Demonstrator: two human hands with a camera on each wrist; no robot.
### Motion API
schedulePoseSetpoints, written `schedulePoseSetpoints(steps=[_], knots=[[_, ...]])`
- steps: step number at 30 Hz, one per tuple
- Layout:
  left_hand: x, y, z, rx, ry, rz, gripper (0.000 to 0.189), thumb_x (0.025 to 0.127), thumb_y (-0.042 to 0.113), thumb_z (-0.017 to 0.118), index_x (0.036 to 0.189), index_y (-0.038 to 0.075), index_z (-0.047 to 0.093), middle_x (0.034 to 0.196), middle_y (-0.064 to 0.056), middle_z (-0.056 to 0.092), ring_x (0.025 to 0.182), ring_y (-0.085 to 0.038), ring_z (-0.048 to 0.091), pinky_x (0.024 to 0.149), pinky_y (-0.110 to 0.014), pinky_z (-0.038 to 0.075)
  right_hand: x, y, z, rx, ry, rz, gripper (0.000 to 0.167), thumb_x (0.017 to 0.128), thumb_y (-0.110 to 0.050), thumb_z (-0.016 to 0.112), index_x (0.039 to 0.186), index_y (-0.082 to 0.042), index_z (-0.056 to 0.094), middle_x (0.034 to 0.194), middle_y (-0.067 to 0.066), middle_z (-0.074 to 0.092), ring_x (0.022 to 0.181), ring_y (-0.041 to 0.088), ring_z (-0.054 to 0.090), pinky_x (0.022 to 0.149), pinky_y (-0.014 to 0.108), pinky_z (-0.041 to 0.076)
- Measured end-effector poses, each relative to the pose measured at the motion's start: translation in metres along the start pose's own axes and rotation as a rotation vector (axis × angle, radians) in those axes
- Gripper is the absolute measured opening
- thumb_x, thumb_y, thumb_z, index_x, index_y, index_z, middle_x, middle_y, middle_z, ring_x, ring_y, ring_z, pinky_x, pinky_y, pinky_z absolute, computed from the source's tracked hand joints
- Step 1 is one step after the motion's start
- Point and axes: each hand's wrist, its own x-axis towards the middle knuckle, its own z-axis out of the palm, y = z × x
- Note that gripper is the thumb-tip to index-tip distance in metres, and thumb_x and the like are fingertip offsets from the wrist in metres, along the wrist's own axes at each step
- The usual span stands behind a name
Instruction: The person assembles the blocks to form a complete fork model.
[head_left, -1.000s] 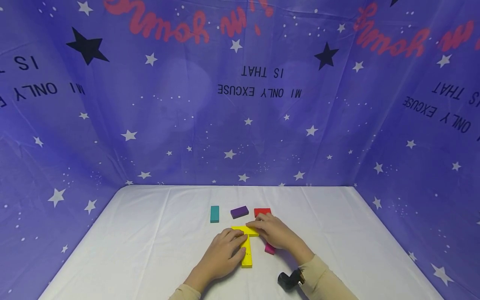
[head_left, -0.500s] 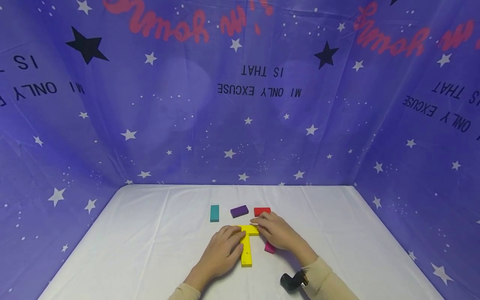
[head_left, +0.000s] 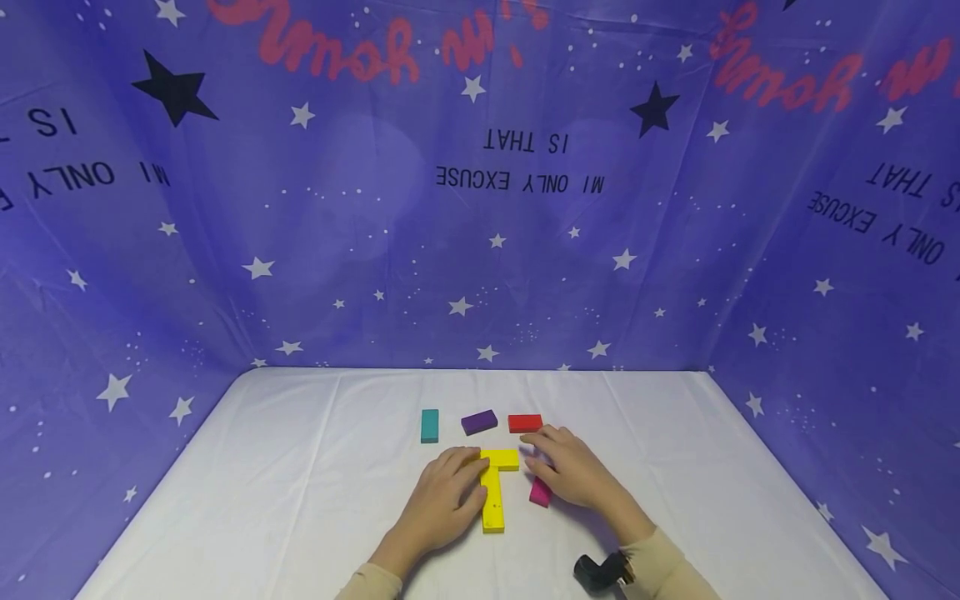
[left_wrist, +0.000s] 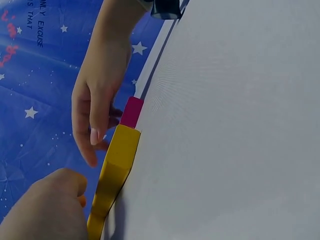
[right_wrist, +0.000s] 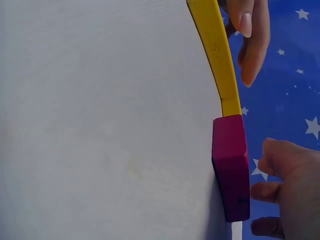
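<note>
Two yellow blocks lie together on the white cloth: a long one [head_left: 492,504] runs toward me, and another [head_left: 502,459] lies crosswise at its far end. My left hand [head_left: 448,502] is at their left side, its fingertips over the corner where they meet, hiding the crosswise block's left part. My right hand [head_left: 572,468] hovers right of the yellow blocks with loosely bent fingers and nothing between them. Partly beneath it lies a magenta block [head_left: 540,492], which the right wrist view shows as a separate magenta block [right_wrist: 231,167] below the fingers.
Behind the yellow blocks lie a teal block [head_left: 430,426], a purple block [head_left: 479,422] and a red block [head_left: 525,423] in a loose row. A black device [head_left: 600,573] is strapped at the right wrist. Purple star-printed fabric [head_left: 480,275] walls the table.
My right hand has drawn away to the right from the crosswise yellow block, uncovering its right end and the red block. The left thumb has slid off the long block's top toward the left.
</note>
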Motion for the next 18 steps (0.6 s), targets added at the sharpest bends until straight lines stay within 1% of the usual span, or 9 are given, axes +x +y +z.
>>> schedulePoseSetpoints(steps=[2, 4, 10, 14, 18], knots=[[0.000, -0.001, 0.001, -0.003, 0.001, 0.001, 0.045, 0.098, 0.040, 0.054, 0.139, 0.023, 0.058, 0.148, 0.003, 0.051, 0.140, -0.019, 0.042, 0.115, -0.052, 0.038, -0.003, 0.002, 0.000, -0.001, 0.010, -0.001, 0.042, 0.096, -0.038, 0.063, 0.135, -0.023, 0.060, 0.123, -0.006, 0.062, 0.107, 0.013, 0.053, 0.097, 0.043, 0.049], [0.001, -0.002, 0.002, -0.004, 0.000, 0.000, 0.046, 0.098, 0.041, 0.054, 0.140, 0.023, 0.057, 0.150, 0.003, 0.050, 0.142, -0.019, 0.041, 0.116, -0.052, 0.036, -0.006, 0.004, 0.000, 0.000, 0.019, 0.008, 0.045, 0.095, -0.040, 0.064, 0.135, -0.021, 0.060, 0.122, -0.006, 0.062, 0.106, 0.012, 0.052, 0.097, 0.043, 0.050], [0.003, -0.004, 0.005, 0.004, -0.019, -0.009, 0.049, 0.097, 0.045, 0.053, 0.141, 0.024, 0.056, 0.153, 0.005, 0.046, 0.144, -0.020, 0.039, 0.118, -0.051, 0.034, -0.017, 0.008, -0.001, 0.017, 0.031, 0.046, 0.056, 0.091, -0.049, 0.065, 0.137, -0.019, 0.058, 0.121, -0.005, 0.063, 0.111, 0.015, 0.054, 0.102, 0.046, 0.049], [0.003, -0.004, 0.005, 0.008, -0.026, -0.012, 0.050, 0.096, 0.047, 0.054, 0.141, 0.024, 0.056, 0.152, 0.006, 0.047, 0.144, -0.020, 0.039, 0.118, -0.051, 0.033, -0.023, 0.009, 0.000, 0.038, 0.018, 0.064, 0.059, 0.090, -0.054, 0.064, 0.138, -0.020, 0.057, 0.123, -0.006, 0.061, 0.114, 0.015, 0.053, 0.104, 0.047, 0.047], [0.003, -0.005, 0.005, 0.004, -0.025, -0.009, 0.050, 0.096, 0.047, 0.054, 0.140, 0.023, 0.057, 0.153, 0.006, 0.047, 0.145, -0.020, 0.038, 0.119, -0.051, 0.033, -0.029, 0.011, 0.001, 0.046, 0.020, 0.063, 0.061, 0.088, -0.059, 0.064, 0.136, -0.022, 0.058, 0.123, -0.007, 0.061, 0.114, 0.013, 0.052, 0.104, 0.047, 0.048]])
